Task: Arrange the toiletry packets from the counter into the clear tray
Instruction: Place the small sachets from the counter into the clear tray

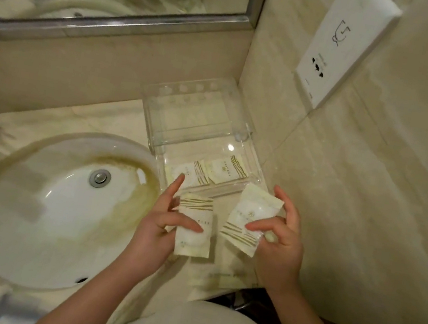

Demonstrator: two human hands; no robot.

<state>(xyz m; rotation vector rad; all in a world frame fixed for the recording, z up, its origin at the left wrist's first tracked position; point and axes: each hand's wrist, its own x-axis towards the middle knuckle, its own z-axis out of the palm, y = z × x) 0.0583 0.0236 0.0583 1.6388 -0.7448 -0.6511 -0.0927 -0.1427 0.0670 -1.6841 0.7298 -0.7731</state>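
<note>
Cream gold-striped toiletry packets [194, 228], one pinched in each hand, near the clear plastic tray [255, 168].
Left hand [161, 223] and right hand [280, 234] pinch edges; likely light, soft, slippery.

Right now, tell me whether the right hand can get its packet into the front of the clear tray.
Probably yes. The right hand holds its packet just in front of the clear tray, whose top is open. Two packets already lie there, so it may have to overlap them.
</note>
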